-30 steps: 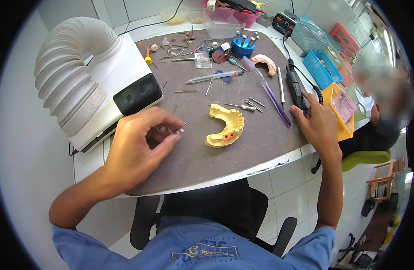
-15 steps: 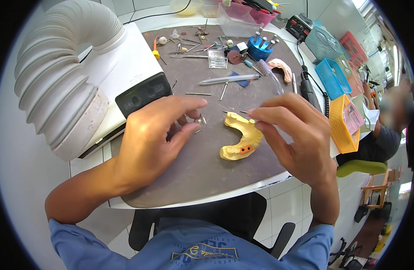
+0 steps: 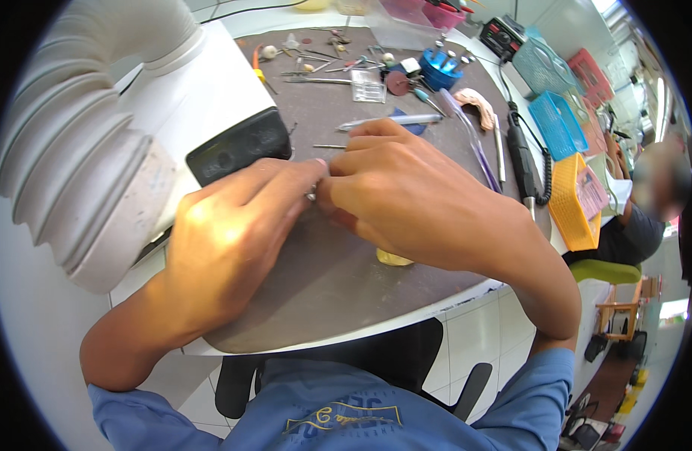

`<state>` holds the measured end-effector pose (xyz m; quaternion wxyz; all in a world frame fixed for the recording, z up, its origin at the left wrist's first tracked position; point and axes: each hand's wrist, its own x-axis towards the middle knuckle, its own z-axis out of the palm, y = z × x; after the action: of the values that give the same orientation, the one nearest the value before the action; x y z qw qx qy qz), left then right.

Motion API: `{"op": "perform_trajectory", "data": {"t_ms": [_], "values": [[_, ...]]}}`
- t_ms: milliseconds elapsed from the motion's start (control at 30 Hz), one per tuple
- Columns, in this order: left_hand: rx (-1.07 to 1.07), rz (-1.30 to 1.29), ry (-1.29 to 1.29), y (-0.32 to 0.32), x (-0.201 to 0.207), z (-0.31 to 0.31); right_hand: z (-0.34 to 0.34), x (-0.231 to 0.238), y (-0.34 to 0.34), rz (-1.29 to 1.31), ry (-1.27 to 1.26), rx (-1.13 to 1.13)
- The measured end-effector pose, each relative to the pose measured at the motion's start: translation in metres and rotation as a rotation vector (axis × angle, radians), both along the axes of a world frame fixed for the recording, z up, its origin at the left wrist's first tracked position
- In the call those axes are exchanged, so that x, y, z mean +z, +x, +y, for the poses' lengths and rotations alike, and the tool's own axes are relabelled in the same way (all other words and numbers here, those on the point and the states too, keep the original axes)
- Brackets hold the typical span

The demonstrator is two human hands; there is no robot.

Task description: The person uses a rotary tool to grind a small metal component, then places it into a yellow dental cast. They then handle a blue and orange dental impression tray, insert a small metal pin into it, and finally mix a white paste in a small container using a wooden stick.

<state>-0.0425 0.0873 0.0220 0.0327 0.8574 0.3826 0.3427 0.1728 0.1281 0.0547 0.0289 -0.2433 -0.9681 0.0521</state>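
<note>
Pinching a small metal part (image 3: 311, 197) in our left grip (image 3: 237, 225) above the surface (image 3: 316, 301), we're probably adjusting it; whether our right grip (image 3: 406, 194) clamps it, we can't tell. Next needs steadiness.

A dental laboratory, it appears: near the shiny blue round tool stand (image 3: 441, 75) lies a pink horseshoe-shaped dental arch (image 3: 478, 106); right of the stand, a black corded rotary handpiece (image 3: 520, 143); far left of it, a white corrugated hose (image 3: 83, 143).
</note>
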Motion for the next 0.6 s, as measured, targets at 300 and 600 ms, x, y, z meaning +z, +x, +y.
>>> {"op": "perform_trajectory", "data": {"t_ms": [300, 600], "values": [[-0.074, -0.110, -0.037, 0.005, 0.010, -0.010, -0.014, 0.025, 0.041, 0.416, -0.094, -0.140], [-0.167, -0.082, -0.192, 0.017, -0.001, -0.016, -0.054, 0.008, 0.066, 0.417, -0.232, -0.331]]}}
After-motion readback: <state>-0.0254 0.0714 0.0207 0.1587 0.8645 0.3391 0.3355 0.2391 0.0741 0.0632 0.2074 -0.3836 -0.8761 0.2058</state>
